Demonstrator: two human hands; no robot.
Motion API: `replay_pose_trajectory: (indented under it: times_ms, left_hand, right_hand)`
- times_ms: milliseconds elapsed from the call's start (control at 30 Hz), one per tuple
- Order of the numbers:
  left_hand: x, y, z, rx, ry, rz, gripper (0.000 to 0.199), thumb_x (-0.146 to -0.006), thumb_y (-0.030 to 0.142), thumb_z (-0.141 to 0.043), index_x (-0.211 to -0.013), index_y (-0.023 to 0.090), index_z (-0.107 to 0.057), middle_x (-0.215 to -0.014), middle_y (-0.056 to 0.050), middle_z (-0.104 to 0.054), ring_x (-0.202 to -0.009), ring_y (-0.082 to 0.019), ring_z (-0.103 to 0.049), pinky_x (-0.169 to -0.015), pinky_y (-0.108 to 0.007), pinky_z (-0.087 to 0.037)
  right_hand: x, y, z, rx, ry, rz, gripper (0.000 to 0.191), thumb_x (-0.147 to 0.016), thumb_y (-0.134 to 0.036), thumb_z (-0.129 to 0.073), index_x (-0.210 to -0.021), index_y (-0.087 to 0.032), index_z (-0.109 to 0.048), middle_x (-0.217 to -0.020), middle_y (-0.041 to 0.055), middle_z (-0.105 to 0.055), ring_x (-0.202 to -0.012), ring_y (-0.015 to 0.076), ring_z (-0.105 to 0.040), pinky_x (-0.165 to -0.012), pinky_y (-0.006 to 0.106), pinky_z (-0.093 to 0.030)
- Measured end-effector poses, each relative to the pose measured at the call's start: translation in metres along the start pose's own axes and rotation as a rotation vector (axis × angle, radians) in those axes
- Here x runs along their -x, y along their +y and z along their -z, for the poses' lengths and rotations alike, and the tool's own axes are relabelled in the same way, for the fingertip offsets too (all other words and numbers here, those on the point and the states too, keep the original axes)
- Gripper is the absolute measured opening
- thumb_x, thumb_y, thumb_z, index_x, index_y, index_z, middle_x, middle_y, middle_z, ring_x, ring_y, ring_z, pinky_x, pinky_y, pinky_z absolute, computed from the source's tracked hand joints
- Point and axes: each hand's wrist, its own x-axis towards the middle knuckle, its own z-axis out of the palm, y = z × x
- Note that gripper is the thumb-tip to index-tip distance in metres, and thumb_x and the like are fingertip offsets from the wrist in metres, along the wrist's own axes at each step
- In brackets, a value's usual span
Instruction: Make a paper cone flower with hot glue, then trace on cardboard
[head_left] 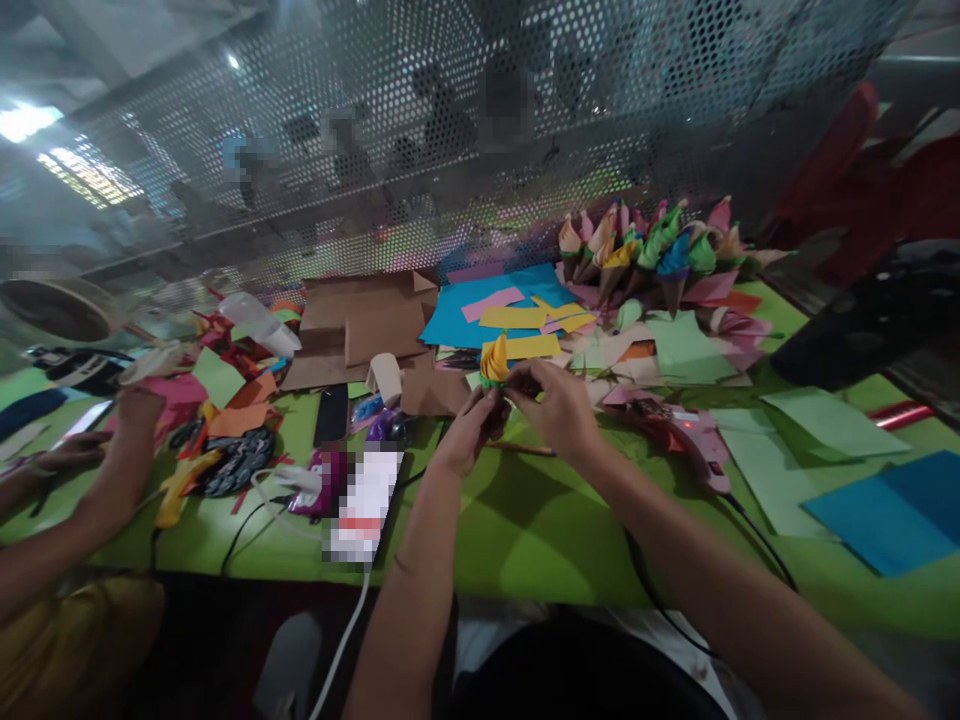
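A small yellow paper swirl (494, 360) with a green band at its base stands upright between my hands. My left hand (472, 432) has its fingers wrapped round the lower part of the piece. At the right side of the base, my right hand (551, 400) is pinched; whether something thin is between its fingertips is hidden. Behind my hands lie yellow paper strips (514, 317) on blue sheets (450, 312). A pink glue gun (699, 450) rests to the right of my right hand.
Paper cones with coloured swirls (660, 250) stand at the back right. Green sheets (772, 470) and a blue sheet (900, 510) lie right. A phone (331, 418), a white cable (360, 620) and a yellow glue gun (180, 488) are left, near another person's arms (112, 500).
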Motion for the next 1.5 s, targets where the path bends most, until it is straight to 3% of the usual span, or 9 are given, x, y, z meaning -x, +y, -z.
replay_pose_trajectory:
  times_ms: [200,367,533,767,933,1067,1333,1500]
  left_hand:
    - [-0.003,-0.006,0.003,-0.064,0.028,-0.047,0.055,-0.056,0.055,-0.089,-0.09,0.02,-0.063,-0.074,0.004,-0.059,-0.061,-0.007,-0.05,-0.052,-0.019,-0.032]
    - [-0.004,-0.007,0.004,-0.135,0.123,-0.064,0.053,-0.059,0.055,-0.088,-0.093,0.019,-0.067,-0.076,0.003,-0.062,-0.064,-0.007,-0.053,-0.052,-0.019,-0.031]
    - [-0.004,-0.006,0.002,-0.11,0.094,-0.06,0.053,-0.06,0.058,-0.086,-0.084,0.018,-0.063,-0.061,0.006,-0.051,-0.05,-0.004,-0.041,-0.045,-0.019,-0.022]
    - [0.002,-0.001,-0.006,-0.087,0.052,-0.033,0.06,-0.055,0.064,-0.086,-0.074,0.017,-0.055,-0.057,0.007,-0.044,-0.048,-0.004,-0.037,-0.044,-0.019,-0.018]
    - [0.002,0.0,-0.005,-0.075,0.007,-0.027,0.06,-0.055,0.066,-0.085,-0.073,0.017,-0.055,-0.058,0.007,-0.044,-0.049,-0.004,-0.035,-0.044,-0.02,-0.018]
    - [0.003,0.0,-0.005,-0.072,-0.005,-0.023,0.058,-0.055,0.063,-0.086,-0.074,0.016,-0.057,-0.059,0.007,-0.042,-0.049,-0.004,-0.035,-0.044,-0.02,-0.017]
    - [0.002,-0.002,-0.004,-0.091,0.045,-0.029,0.055,-0.056,0.059,-0.088,-0.08,0.016,-0.064,-0.064,0.005,-0.049,-0.055,-0.005,-0.042,-0.047,-0.018,-0.026]
    - [0.002,-0.002,-0.002,-0.096,0.06,-0.019,0.053,-0.057,0.056,-0.088,-0.082,0.016,-0.065,-0.064,0.004,-0.052,-0.054,-0.005,-0.044,-0.046,-0.018,-0.027]
  right_hand:
    - [0.002,0.001,0.0,0.136,-0.049,0.107,0.02,-0.077,-0.008,-0.062,-0.086,-0.024,-0.067,-0.081,0.0043,-0.071,-0.076,0.0222,-0.064,-0.072,0.032,-0.048]
    - [0.002,0.001,0.0,0.182,-0.062,0.137,0.015,-0.08,-0.011,-0.062,-0.086,-0.024,-0.064,-0.08,0.0043,-0.07,-0.074,0.0219,-0.062,-0.071,0.031,-0.046]
    - [0.0,-0.002,0.003,0.212,-0.037,0.122,0.012,-0.078,-0.013,-0.065,-0.078,-0.024,-0.06,-0.075,0.0037,-0.068,-0.071,0.0214,-0.061,-0.068,0.031,-0.042]
    - [-0.003,0.001,0.006,0.004,-0.078,-0.014,0.012,-0.074,-0.019,-0.07,-0.079,-0.023,-0.06,-0.073,0.0001,-0.064,-0.067,0.0172,-0.057,-0.063,0.027,-0.041]
    - [-0.003,0.006,0.005,-0.157,-0.092,0.007,0.012,-0.079,-0.023,-0.069,-0.091,-0.023,-0.067,-0.077,0.0005,-0.064,-0.07,0.0172,-0.058,-0.066,0.027,-0.045]
    - [-0.004,0.005,0.008,-0.163,-0.1,0.033,0.013,-0.081,-0.023,-0.067,-0.094,-0.024,-0.071,-0.083,0.0025,-0.067,-0.072,0.0178,-0.059,-0.067,0.028,-0.047]
    - [-0.009,0.001,0.014,-0.113,-0.115,0.069,0.003,-0.08,-0.019,-0.07,-0.079,-0.022,-0.07,-0.075,0.0017,-0.065,-0.07,0.0173,-0.059,-0.065,0.028,-0.045]
    - [-0.011,0.006,0.016,-0.106,-0.193,0.051,0.009,-0.075,-0.017,-0.073,-0.082,-0.022,-0.071,-0.077,0.0012,-0.066,-0.071,0.0168,-0.059,-0.065,0.027,-0.045]
